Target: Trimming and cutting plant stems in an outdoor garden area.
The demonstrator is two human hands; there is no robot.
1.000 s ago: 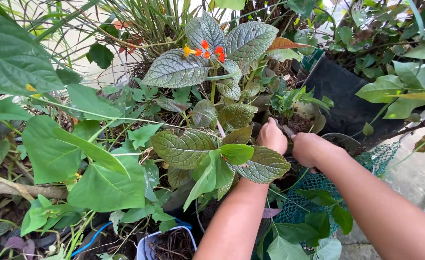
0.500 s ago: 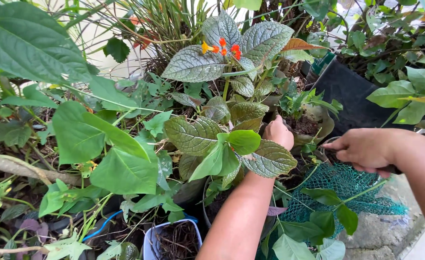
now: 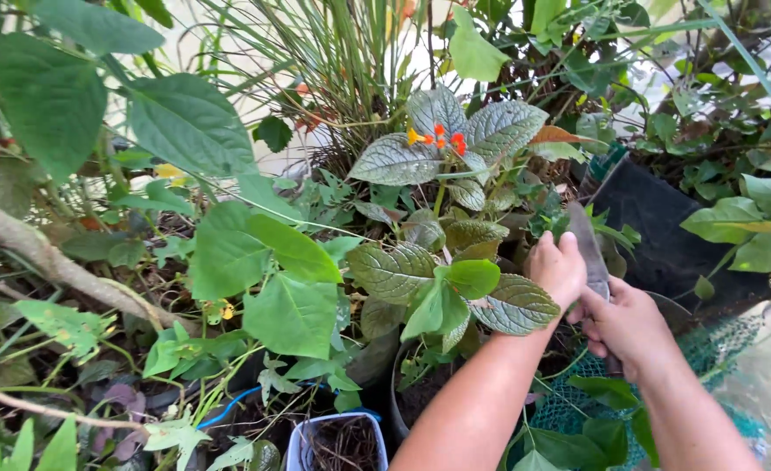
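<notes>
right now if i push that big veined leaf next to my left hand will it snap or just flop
The veined leaf would probably bend aside rather than snap: it looks thin and broad, held on a soft stem. It likely weighs little and would spring back. The left hand sits right beside it.

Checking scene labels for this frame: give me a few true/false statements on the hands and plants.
1. The right hand grips a grey blade. True.
2. The left hand is flat on the ground. False: it is raised among the leaves, beside the blade.
3. The plant with silvery veined leaves bears orange flowers. True.
4. The green mesh lies at far left. False: it is at lower right.
</notes>
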